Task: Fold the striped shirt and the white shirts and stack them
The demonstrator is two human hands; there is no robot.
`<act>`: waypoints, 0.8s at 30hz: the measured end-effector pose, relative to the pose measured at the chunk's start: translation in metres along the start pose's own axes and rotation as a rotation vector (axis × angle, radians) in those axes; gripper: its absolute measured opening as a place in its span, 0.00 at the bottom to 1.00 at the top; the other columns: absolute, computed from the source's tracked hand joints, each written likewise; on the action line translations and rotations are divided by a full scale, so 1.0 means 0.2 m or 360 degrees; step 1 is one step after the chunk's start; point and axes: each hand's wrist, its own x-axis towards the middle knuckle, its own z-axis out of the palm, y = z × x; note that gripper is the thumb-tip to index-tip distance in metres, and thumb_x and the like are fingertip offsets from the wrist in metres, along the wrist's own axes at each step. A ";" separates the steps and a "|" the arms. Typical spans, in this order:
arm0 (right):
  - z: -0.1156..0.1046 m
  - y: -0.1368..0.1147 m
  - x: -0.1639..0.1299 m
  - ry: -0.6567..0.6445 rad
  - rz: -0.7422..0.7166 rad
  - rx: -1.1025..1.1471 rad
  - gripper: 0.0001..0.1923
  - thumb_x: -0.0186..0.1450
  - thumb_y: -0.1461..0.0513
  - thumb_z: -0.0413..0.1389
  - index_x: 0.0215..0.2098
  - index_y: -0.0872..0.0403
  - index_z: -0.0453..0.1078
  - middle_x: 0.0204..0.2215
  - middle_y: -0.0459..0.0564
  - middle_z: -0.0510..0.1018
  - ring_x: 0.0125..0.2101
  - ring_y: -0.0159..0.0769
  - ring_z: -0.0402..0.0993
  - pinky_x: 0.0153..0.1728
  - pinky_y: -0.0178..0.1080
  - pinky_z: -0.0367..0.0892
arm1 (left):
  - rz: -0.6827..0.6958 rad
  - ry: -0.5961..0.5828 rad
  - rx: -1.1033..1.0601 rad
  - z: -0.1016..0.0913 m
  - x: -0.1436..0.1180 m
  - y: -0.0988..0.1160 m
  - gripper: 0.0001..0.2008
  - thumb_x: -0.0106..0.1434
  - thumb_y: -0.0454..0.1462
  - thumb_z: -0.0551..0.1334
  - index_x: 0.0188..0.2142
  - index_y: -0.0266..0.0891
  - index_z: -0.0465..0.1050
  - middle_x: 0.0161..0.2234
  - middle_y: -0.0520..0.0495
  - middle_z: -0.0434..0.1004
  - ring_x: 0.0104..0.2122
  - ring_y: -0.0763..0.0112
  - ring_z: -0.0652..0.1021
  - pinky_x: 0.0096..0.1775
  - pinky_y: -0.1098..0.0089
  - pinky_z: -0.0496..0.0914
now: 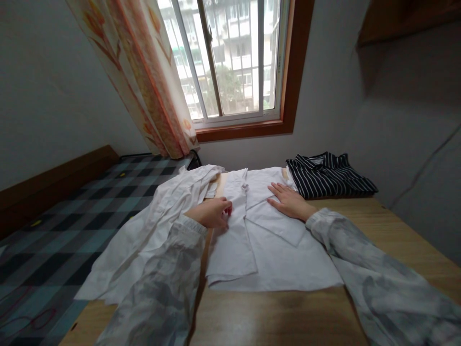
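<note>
**poster1:** Looking down at a white shirt (266, 240) spread on a wooden table (392, 230), partly folded. Its long axis runs away from the person, collar end toward the window (230, 62), hem toward the near table edge. One side panel is already turned in over the middle

**poster2:** where are the hands on it?

**poster1:** left hand (212, 213) sits on the shirt's left edge, fingers curled in and pinching the cloth at the fold. right hand (288, 201) lies flat, fingers straight and spread, palm pressing the chest area, gripping nothing. So the shirt is under both hands, most of it reaching back toward the person from them

**poster2:** anything else around?

**poster1:** yep, a second white garment (144, 230) rumpled just left of it, draping off the table's left side toward a checked bed cover (61, 221). A dark striped shirt (327, 175) is folded at the far right of the table, just beyond the right hand's fingertips, near but apart. Peach patterned curtain (144, 72) hangs left of the window
</note>
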 end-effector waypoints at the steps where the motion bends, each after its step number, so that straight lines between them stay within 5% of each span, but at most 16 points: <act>1: 0.00 0.01 0.02 -0.0014 0.0008 -0.0005 0.40 0.82 0.41 0.42 0.82 0.53 0.58 0.82 0.58 0.58 0.81 0.55 0.54 0.80 0.57 0.54 | -0.0015 -0.0017 0.0059 -0.01 -0.01 0.03 0.15 0.55 0.42 0.77 0.42 0.45 0.83 0.45 0.46 0.84 0.40 0.60 0.82 0.42 0.67 0.72; 3: 0.00 0.02 0.04 -0.0031 0.0028 -0.0007 0.40 0.82 0.41 0.42 0.82 0.55 0.58 0.82 0.59 0.57 0.81 0.54 0.53 0.80 0.56 0.52 | -0.0073 -0.0101 0.0154 -0.02 -0.03 0.08 0.14 0.60 0.49 0.74 0.39 0.44 0.83 0.40 0.46 0.85 0.39 0.60 0.82 0.40 0.66 0.71; 6: 0.00 0.02 0.08 -0.0031 0.0070 0.0009 0.41 0.82 0.40 0.41 0.82 0.54 0.58 0.82 0.59 0.57 0.81 0.54 0.53 0.81 0.56 0.51 | -0.0169 -0.0229 0.0220 -0.04 -0.04 0.13 0.12 0.60 0.47 0.73 0.39 0.44 0.84 0.37 0.48 0.86 0.39 0.60 0.83 0.39 0.67 0.70; 14: 0.00 0.03 0.10 -0.0008 0.0081 -0.0019 0.41 0.82 0.42 0.41 0.82 0.58 0.58 0.82 0.61 0.58 0.81 0.56 0.53 0.80 0.56 0.50 | -0.0563 -0.0484 0.0265 -0.11 -0.08 0.07 0.22 0.54 0.56 0.77 0.37 0.42 0.88 0.38 0.44 0.90 0.41 0.55 0.86 0.39 0.66 0.71; 19: 0.02 0.04 0.10 0.0010 0.0073 -0.0021 0.41 0.82 0.41 0.41 0.82 0.57 0.58 0.82 0.61 0.58 0.81 0.55 0.54 0.80 0.56 0.51 | -0.0446 -0.0720 -0.0168 -0.07 -0.05 0.02 0.04 0.57 0.39 0.73 0.29 0.42 0.85 0.30 0.50 0.88 0.34 0.64 0.86 0.36 0.71 0.73; 24: 0.02 0.04 0.10 0.0019 0.0077 -0.0018 0.41 0.82 0.41 0.41 0.82 0.55 0.58 0.82 0.59 0.58 0.81 0.55 0.54 0.80 0.56 0.51 | -0.0405 -0.0689 -0.0207 -0.02 -0.03 0.00 0.05 0.55 0.38 0.73 0.24 0.43 0.84 0.27 0.50 0.87 0.31 0.65 0.85 0.35 0.72 0.73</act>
